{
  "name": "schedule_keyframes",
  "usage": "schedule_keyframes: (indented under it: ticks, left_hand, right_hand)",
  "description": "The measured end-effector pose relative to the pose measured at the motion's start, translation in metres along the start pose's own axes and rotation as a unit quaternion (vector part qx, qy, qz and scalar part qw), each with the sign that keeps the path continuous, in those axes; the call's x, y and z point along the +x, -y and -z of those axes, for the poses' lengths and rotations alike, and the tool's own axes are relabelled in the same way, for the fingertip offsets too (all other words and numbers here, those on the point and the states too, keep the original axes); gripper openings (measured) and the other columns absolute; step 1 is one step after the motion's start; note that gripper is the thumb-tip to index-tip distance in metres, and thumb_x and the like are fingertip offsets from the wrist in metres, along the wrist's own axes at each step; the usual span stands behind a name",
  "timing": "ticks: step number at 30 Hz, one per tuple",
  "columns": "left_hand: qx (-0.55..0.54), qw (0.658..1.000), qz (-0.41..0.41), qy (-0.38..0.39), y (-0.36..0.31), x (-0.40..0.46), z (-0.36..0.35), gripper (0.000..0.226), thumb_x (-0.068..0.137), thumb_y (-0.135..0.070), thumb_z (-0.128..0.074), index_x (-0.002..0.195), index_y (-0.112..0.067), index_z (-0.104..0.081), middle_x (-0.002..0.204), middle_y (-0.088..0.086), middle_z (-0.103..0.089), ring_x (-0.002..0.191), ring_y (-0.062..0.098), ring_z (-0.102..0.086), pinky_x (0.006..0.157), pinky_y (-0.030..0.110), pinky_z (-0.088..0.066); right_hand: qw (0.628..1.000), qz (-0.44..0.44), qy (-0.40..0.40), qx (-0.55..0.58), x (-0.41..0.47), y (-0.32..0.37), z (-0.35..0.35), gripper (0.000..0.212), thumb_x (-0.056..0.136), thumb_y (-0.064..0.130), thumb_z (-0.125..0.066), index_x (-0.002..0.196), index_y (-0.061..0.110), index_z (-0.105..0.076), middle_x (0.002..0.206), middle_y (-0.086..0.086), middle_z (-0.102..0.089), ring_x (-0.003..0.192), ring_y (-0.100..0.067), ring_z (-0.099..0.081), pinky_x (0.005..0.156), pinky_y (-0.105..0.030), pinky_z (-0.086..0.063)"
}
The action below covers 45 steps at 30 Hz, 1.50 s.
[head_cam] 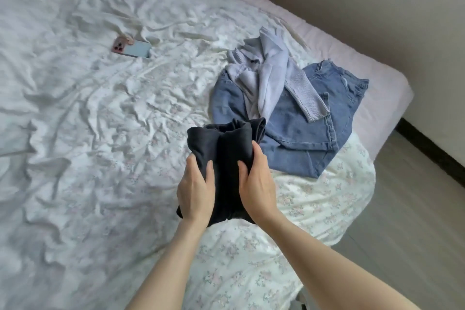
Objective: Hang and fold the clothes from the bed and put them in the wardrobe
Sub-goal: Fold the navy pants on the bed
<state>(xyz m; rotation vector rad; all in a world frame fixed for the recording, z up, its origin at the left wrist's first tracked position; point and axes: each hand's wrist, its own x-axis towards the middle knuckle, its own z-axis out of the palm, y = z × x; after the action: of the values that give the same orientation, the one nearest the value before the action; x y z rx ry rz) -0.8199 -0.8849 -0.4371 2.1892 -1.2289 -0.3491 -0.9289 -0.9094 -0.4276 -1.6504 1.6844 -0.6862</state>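
Left hand [195, 190] and right hand [256, 184] both closed around a folded dark garment [224, 156], gripped from either side above the bed [88, 108]. Just beyond it, blue jeans [302, 128] spread on the rumpled sheet, lilac cardigan [266, 75] lying across them. Phone [132, 48] well apart, up-left.

A folded black garment [226, 156] sits upright beside crumpled blue jeans [302, 118] under a lilac cardigan [271, 75].
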Motion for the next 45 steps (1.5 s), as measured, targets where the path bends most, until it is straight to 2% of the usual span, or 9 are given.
schedule_keyframes:
  ticks: [3,8,15,20,25,29,32,40,45]
  left_hand:
    - [0.004,0.999,0.015,-0.046,-0.007,-0.018,0.038,0.039,0.095,-0.027,-0.051,0.123,-0.001,-0.046,0.103,0.017,-0.065,0.084,0.039,-0.063,0.060,0.030,-0.036]
    - [0.032,0.988,0.060,-0.137,-0.022,-0.077,0.105,0.037,0.093,-0.024,-0.056,0.119,0.001,-0.051,0.097,0.016,-0.065,0.079,0.035,-0.065,0.056,0.030,-0.039]
    - [0.118,0.951,0.127,-0.256,-0.017,-0.185,0.200,0.030,0.081,-0.015,-0.071,0.100,0.004,-0.058,0.074,0.014,-0.065,0.062,0.032,-0.065,0.044,0.031,-0.044]
    - [0.112,0.912,0.200,-0.341,0.015,-0.259,0.298,0.038,0.095,-0.029,-0.050,0.121,-0.002,-0.049,0.101,0.018,-0.064,0.088,0.038,-0.061,0.068,0.042,-0.048]
    - [0.181,0.852,0.198,-0.450,0.068,-0.338,0.419,0.040,0.096,-0.033,-0.045,0.123,-0.004,-0.048,0.098,0.012,-0.066,0.084,0.029,-0.064,0.064,0.032,-0.046]
    - [0.186,0.817,0.221,-0.499,0.121,-0.411,0.523,0.040,0.097,-0.034,-0.044,0.124,-0.005,-0.046,0.104,0.012,-0.065,0.090,0.032,-0.062,0.066,0.034,-0.042]
    - [0.189,0.787,0.228,-0.541,0.161,-0.460,0.597,0.037,0.096,-0.033,-0.046,0.120,-0.006,-0.046,0.099,0.010,-0.066,0.088,0.035,-0.061,0.062,0.029,-0.033]
    - [0.167,0.796,0.179,-0.554,0.212,-0.477,0.719,0.038,0.096,-0.032,-0.046,0.125,-0.008,-0.044,0.105,0.012,-0.065,0.094,0.035,-0.060,0.066,0.029,-0.034]
    - [0.062,0.803,0.182,-0.565,0.236,-0.455,0.763,0.041,0.097,-0.029,-0.045,0.133,-0.010,-0.037,0.111,0.009,-0.062,0.101,0.034,-0.058,0.073,0.030,-0.039]
  right_hand:
    - [0.999,0.025,0.018,0.042,-0.019,0.021,0.010,0.047,0.096,0.030,-0.043,0.140,0.022,-0.029,0.136,0.004,-0.046,0.118,-0.015,-0.049,0.095,-0.030,-0.043]
    - [0.987,0.124,0.075,0.075,-0.069,0.056,0.031,0.034,0.096,0.031,-0.041,0.129,0.025,-0.034,0.119,0.007,-0.051,0.105,-0.016,-0.055,0.081,-0.030,-0.044]
    - [0.939,0.246,0.197,0.137,-0.175,0.101,0.041,0.042,0.094,0.035,-0.045,0.131,0.020,-0.034,0.120,0.009,-0.046,0.101,-0.006,-0.049,0.079,-0.022,-0.038]
    - [0.886,0.292,0.300,0.201,-0.270,0.160,0.033,0.053,0.086,0.033,-0.057,0.132,0.022,-0.033,0.121,0.011,-0.044,0.108,-0.006,-0.047,0.087,-0.022,-0.038]
    - [0.819,0.362,0.367,0.253,-0.384,0.242,0.001,0.057,0.085,0.026,-0.061,0.134,0.021,-0.032,0.122,0.012,-0.044,0.109,-0.002,-0.046,0.084,-0.008,-0.037]
    - [0.785,0.366,0.389,0.313,-0.485,0.309,-0.038,0.055,0.087,0.022,-0.059,0.135,0.019,-0.034,0.128,0.006,-0.047,0.113,-0.009,-0.049,0.096,-0.027,-0.042]
    - [0.757,0.367,0.414,0.347,-0.559,0.359,-0.064,0.052,0.087,0.023,-0.059,0.133,0.027,-0.034,0.123,0.012,-0.049,0.107,-0.006,-0.052,0.089,-0.022,-0.041]
    - [0.749,0.352,0.386,0.408,-0.634,0.451,-0.103,0.050,0.086,0.023,-0.059,0.130,0.028,-0.036,0.109,0.019,-0.052,0.096,0.005,-0.052,0.075,-0.011,-0.037]
    - [0.751,0.352,0.366,0.422,-0.624,0.500,-0.125,0.049,0.086,0.021,-0.059,0.131,0.021,-0.038,0.103,0.025,-0.048,0.088,0.021,-0.048,0.075,-0.006,-0.035]
